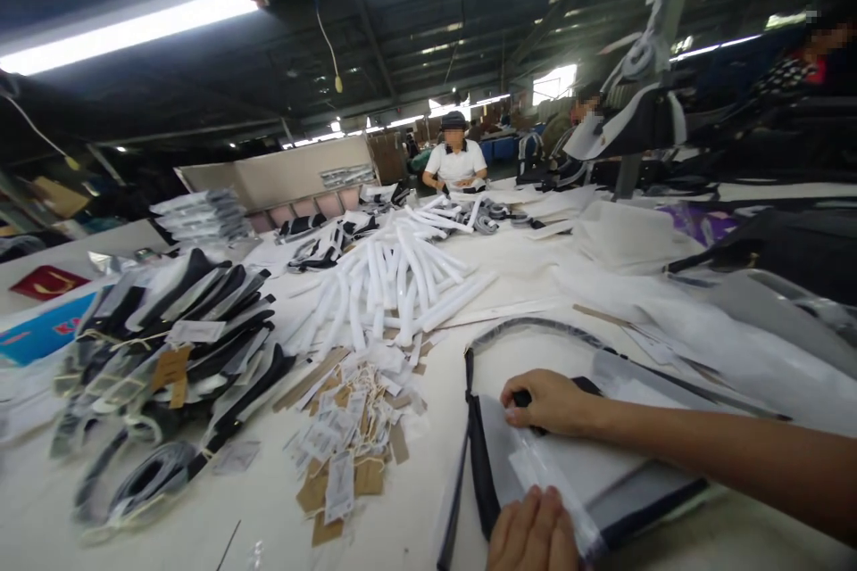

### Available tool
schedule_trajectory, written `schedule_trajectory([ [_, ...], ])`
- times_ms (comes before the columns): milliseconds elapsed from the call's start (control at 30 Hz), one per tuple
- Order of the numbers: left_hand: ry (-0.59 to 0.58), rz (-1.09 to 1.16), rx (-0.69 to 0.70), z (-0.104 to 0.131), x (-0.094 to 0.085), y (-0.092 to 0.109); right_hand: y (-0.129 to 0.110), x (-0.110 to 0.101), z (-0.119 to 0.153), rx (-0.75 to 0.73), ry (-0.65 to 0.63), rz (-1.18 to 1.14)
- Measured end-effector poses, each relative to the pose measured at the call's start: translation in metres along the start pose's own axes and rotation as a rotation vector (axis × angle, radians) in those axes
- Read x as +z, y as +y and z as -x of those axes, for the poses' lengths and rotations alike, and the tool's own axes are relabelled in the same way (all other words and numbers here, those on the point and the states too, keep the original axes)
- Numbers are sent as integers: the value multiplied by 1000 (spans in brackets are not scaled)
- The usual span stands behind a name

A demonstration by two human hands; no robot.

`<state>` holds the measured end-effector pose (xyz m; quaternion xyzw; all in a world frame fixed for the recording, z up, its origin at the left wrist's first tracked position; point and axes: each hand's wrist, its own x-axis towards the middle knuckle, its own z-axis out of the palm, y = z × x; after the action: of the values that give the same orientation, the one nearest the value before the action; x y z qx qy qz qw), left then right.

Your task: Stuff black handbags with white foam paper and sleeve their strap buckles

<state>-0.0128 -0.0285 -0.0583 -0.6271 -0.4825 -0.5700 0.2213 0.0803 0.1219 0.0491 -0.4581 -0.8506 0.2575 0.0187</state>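
A grey and white bag (492, 442) with black edging and a black strap (555, 323) lies on the table, the strap arched behind it. My right hand (553, 401) reaches in from the right over the bag, its fingers curled round a small black piece. Below it, my left hand (534, 531) lies flat with its fingers side by side, touching a clear plastic strip (553, 482) on the bag. The left fingertips rest at the strip's lower part.
Paper tags with strings (339, 482) lie left of the bag. Beyond are white tubes (402, 277). Stacked black and grey straps (220, 348) fill the left side. Clear plastic sheeting (669, 303) lies at right. A person (455, 162) sits across the table.
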Motion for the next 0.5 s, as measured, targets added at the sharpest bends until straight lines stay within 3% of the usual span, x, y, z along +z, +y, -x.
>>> schedule_trajectory([
  [167,-106,52,62,-21,-22,3,-9,4,-6,-47,116,67],
  [267,-140,93,80,-27,-29,2,-8,-6,-1,-122,140,63],
  [333,-181,121,101,-34,-38,-4,-1,-19,16,-161,188,61],
  [400,-266,101,88,-44,-52,-16,16,-31,45,-170,312,74],
  [500,-378,-4,-26,-62,-78,-41,59,-39,98,-116,670,115],
])
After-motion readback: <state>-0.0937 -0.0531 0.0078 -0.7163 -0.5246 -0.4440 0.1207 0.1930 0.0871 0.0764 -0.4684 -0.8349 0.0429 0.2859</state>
